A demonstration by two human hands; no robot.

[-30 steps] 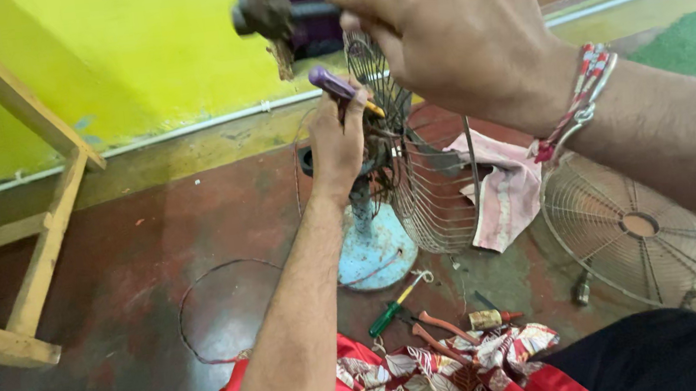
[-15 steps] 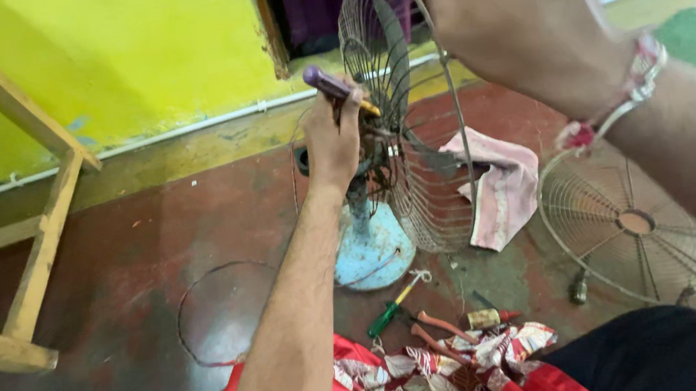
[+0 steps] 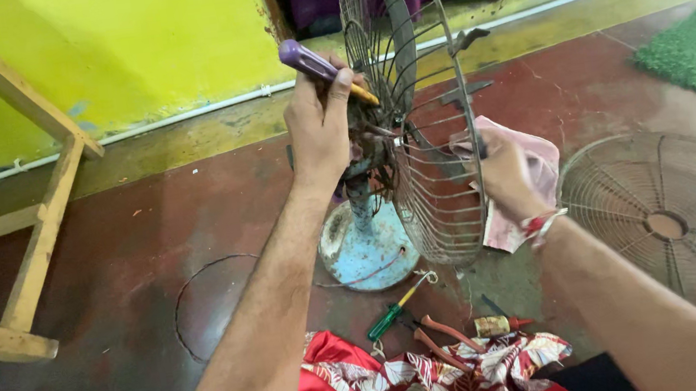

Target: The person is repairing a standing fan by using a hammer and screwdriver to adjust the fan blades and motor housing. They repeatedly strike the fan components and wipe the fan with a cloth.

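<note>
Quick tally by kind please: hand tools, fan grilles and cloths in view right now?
Hand tools: 4 (purple-handled screwdriver, green-handled screwdriver, pliers, small red-tipped tool)
Fan grilles: 2 (on the fan, loose on the floor)
Cloths: 2 (pink, red patterned)
Total: 8

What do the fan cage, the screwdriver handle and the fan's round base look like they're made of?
Fan cage: thin bare metal wire, dull grey, seemingly tarnished. Screwdriver in the left hand: smooth, glossy purple handle, probably plastic. Fan base: pale blue painted surface, chipped and stained; likely metal beneath, though plastic can't be ruled out. The right hand steadies the cage's rim.
</note>
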